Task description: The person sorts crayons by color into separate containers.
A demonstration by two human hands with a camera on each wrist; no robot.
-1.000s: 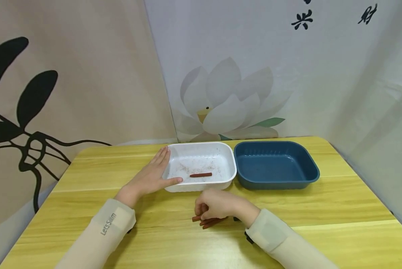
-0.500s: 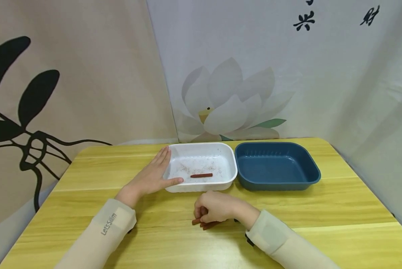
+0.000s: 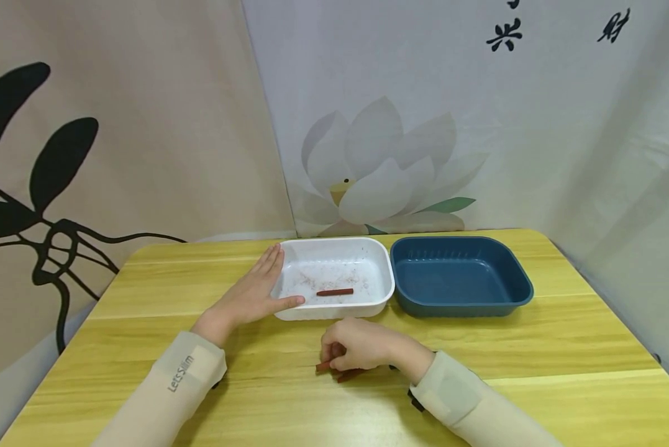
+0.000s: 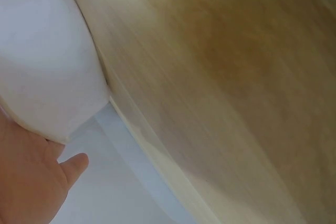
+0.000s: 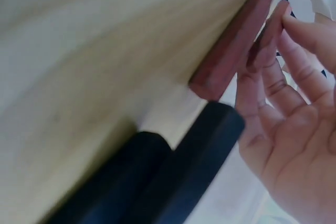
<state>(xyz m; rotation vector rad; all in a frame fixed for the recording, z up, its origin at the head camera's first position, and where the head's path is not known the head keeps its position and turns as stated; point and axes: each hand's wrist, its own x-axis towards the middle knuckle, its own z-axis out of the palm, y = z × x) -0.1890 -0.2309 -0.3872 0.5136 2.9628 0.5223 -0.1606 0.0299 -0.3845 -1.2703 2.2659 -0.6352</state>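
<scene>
My left hand (image 3: 250, 292) rests on the left end of a white tray (image 3: 334, 312), fingers along its side rim and thumb over the front rim. In the left wrist view its thumb (image 4: 75, 169) shows against the tray. One red-brown crayon-like stick (image 3: 335, 292) lies inside the tray. In front of it, my right hand (image 3: 359, 343) pinches another such stick (image 5: 270, 35) between thumb and fingers. Close by on the table lies a further red-brown stick (image 5: 233, 45), partly hidden by the hand in the head view.
To the white tray's right stands a dark blue tray (image 3: 461, 310). Two black six-sided bars (image 5: 199, 156) show at the bottom of the right wrist view. Reddish specks dot the white tray's floor. A printed curtain (image 3: 200, 124) hangs behind the wooden table (image 3: 267, 397).
My right hand has come slightly nearer the body and then a little left, the pinched stick sliding out from beside the other one. The left hand keeps its place on the white tray.
</scene>
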